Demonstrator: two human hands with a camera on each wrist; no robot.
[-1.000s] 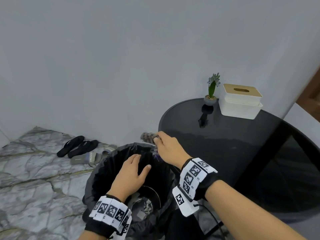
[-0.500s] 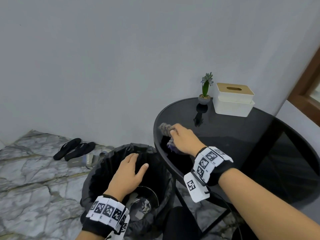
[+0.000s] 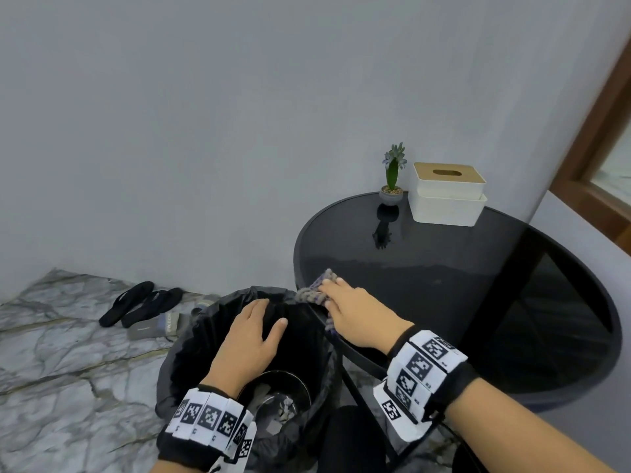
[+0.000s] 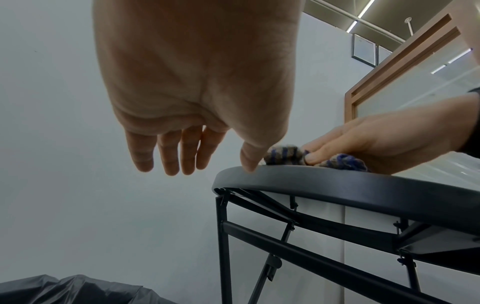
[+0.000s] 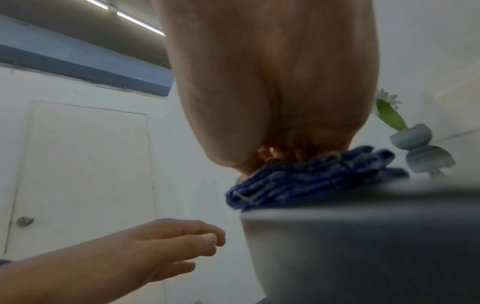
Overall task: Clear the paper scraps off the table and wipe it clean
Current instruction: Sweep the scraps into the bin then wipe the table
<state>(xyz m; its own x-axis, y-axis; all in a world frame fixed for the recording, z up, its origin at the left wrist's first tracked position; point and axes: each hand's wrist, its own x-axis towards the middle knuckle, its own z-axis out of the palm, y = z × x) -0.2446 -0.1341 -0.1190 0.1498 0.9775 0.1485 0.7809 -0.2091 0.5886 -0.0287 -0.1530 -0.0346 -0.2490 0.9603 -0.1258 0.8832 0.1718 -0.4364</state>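
Observation:
My right hand (image 3: 355, 315) grips a bunched grey-and-blue striped cloth (image 3: 316, 290) and presses it on the near-left edge of the round black table (image 3: 444, 268). In the left wrist view the cloth (image 4: 283, 154) sits on the table rim (image 4: 337, 185), pinched between the right hand's (image 4: 363, 139) thumb and fingers. The right wrist view shows the cloth (image 5: 311, 174) overhanging the edge. My left hand (image 3: 252, 332) hovers open and empty over the black-lined trash bin (image 3: 191, 336), just below the table edge. Paper scraps (image 3: 283, 407) lie in the bin's bottom.
A small potted plant (image 3: 392, 186) and a white tissue box (image 3: 447, 196) stand at the table's far side by the wall. Black sandals (image 3: 143, 302) lie on the marble floor left of the bin. Black table legs (image 4: 226, 236) run under the rim.
My right hand carried the cloth from just off the table's left edge onto the tabletop, then drew it back to that edge. The left hand stayed over the bin.

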